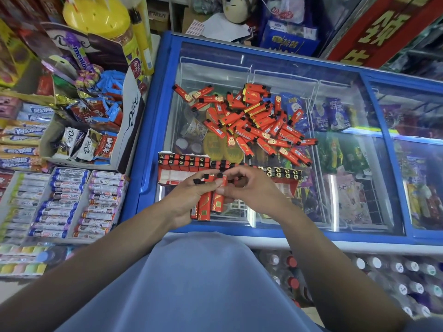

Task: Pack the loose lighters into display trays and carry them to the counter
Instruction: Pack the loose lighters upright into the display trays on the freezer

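Both hands hold red lighters over the freezer lid

Left hand [191, 195] grips a bundle of red plastic lighters [207, 206]; right hand [249, 190] pinches one red lighter [224, 182] above the red cardboard display tray [175, 176].

Chest freezer [153, 130] lid in front of me

On its sliding glass top lie a heap of loose red lighters [254, 121] and, nearer me, two display trays [182, 168] side by side, partly filled with upright lighters.

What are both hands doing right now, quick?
Left hand: grips a bundle of red lighters.
Right hand: fingers curled, pinching the top of one lighter in that bundle.
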